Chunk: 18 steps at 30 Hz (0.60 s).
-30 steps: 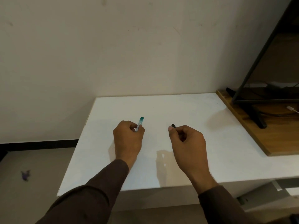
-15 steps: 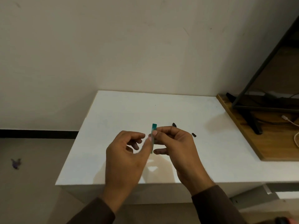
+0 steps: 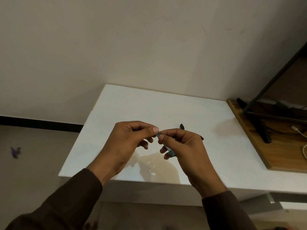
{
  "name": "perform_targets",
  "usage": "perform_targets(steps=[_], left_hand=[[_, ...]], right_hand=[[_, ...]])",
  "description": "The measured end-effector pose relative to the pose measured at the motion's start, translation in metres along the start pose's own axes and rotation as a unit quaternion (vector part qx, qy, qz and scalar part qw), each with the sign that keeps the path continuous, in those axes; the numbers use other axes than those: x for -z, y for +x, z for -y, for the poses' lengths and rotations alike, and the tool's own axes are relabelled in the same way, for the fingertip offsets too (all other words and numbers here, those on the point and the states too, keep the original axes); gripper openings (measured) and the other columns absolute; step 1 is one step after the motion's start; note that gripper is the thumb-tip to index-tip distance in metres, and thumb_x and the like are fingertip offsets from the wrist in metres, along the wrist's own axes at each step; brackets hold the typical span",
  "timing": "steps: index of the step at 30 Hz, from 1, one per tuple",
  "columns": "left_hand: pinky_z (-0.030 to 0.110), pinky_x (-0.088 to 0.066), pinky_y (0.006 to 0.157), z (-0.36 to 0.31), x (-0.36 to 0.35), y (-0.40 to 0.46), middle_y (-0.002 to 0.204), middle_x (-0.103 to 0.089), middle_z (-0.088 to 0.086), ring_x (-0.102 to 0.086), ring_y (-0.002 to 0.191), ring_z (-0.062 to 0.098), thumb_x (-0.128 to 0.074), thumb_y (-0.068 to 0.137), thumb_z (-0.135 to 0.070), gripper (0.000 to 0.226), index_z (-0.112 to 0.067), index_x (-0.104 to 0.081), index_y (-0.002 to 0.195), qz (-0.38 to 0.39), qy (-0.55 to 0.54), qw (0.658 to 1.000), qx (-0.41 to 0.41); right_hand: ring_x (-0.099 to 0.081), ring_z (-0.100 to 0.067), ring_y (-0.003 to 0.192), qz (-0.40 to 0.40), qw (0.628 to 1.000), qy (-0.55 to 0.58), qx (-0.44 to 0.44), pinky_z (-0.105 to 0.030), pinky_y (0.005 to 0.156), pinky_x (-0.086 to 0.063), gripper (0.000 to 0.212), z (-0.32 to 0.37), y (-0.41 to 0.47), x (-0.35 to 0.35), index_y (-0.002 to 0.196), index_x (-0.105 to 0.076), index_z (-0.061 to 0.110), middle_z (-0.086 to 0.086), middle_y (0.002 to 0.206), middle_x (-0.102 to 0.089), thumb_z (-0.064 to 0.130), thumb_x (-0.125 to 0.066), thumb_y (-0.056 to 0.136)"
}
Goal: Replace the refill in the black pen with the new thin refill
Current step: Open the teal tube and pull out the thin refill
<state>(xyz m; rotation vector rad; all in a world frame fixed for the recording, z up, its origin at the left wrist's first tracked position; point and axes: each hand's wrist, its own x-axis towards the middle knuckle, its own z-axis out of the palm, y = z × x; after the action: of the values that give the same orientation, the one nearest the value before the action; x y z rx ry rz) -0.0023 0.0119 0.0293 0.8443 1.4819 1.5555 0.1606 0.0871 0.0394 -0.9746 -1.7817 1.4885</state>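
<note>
Both hands meet above the middle of the white table (image 3: 116,110). Between them is a thin teal-tipped refill (image 3: 169,151), slanting down to the right. My left hand (image 3: 131,140) pinches its upper end between thumb and forefinger. My right hand (image 3: 184,146) holds the lower part, fingers curled round it. Two black pen parts lie on the table behind my right hand: one piece (image 3: 182,126) farther back, another tip (image 3: 202,137) showing past my knuckles. My right hand hides most of them.
A wooden board (image 3: 282,156) lies along the table's right side and carries a black metal stand (image 3: 259,127) and a white cable (image 3: 299,132). The wall rises right behind the table. A small purple scrap (image 3: 15,151) lies on the floor at left.
The hands came together from apart. The teal refill, first in my left hand alone, is now held by both. The black pen part left my right hand and lies on the table.
</note>
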Motion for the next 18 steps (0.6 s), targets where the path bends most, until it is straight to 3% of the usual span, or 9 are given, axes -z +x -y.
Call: perform_targets(steps=[6, 8, 11, 13, 18], left_hand=[[0.026, -0.058, 0.064, -0.002, 0.007, 0.005, 0.084, -0.081, 0.008, -0.071, 0.072, 0.015, -0.082, 0.074, -0.032, 0.024, -0.016, -0.086, 0.09, -0.02, -0.035, 0.999, 0.015], [0.018, -0.058, 0.062, 0.0, 0.016, 0.009, 0.083, -0.082, -0.001, -0.072, 0.07, 0.008, -0.081, 0.082, -0.026, 0.009, -0.022, -0.086, 0.088, -0.046, 0.037, 0.998, 0.004], [0.003, -0.047, 0.064, 0.007, 0.029, 0.014, 0.079, -0.08, -0.015, -0.071, 0.079, -0.007, -0.075, 0.091, -0.027, 0.011, -0.027, -0.083, 0.083, -0.083, 0.223, 0.971, -0.012], [0.005, -0.041, 0.068, 0.014, 0.036, 0.017, 0.084, -0.076, -0.017, -0.07, 0.085, 0.0, -0.071, 0.094, -0.024, 0.014, -0.023, -0.083, 0.086, -0.087, 0.301, 0.95, 0.001], [-0.006, -0.041, 0.057, 0.029, 0.041, 0.017, 0.085, -0.07, -0.009, -0.057, 0.07, -0.01, -0.071, 0.094, -0.014, 0.013, -0.011, -0.084, 0.094, -0.083, 0.361, 0.929, 0.016]], right_hand=[[-0.074, -0.018, 0.071, -0.015, 1.0, -0.003, -0.006, -0.028, 0.061, -0.06, 0.01, -0.003, 0.0, 0.003, 0.09, -0.081, 0.02, 0.003, 0.08, -0.078, 0.017, -0.072, 0.093], [-0.074, -0.018, 0.071, -0.027, 1.0, 0.011, -0.008, -0.028, 0.06, -0.061, 0.009, -0.003, 0.001, 0.007, 0.091, -0.081, 0.02, 0.002, 0.081, -0.078, 0.017, -0.073, 0.092], [-0.073, -0.016, 0.069, -0.041, 0.999, 0.019, -0.012, -0.027, 0.059, -0.061, 0.008, -0.005, 0.002, 0.008, 0.091, -0.081, 0.021, 0.003, 0.082, -0.078, 0.018, -0.073, 0.091], [-0.073, -0.016, 0.07, -0.045, 0.999, 0.012, -0.016, -0.027, 0.059, -0.061, 0.007, -0.008, 0.002, 0.006, 0.09, -0.08, 0.022, 0.004, 0.083, -0.078, 0.02, -0.074, 0.09], [-0.074, -0.015, 0.069, -0.061, 0.998, 0.018, -0.021, -0.024, 0.057, -0.06, 0.008, -0.011, 0.004, 0.006, 0.089, -0.08, 0.023, 0.005, 0.083, -0.078, 0.018, -0.074, 0.091]])
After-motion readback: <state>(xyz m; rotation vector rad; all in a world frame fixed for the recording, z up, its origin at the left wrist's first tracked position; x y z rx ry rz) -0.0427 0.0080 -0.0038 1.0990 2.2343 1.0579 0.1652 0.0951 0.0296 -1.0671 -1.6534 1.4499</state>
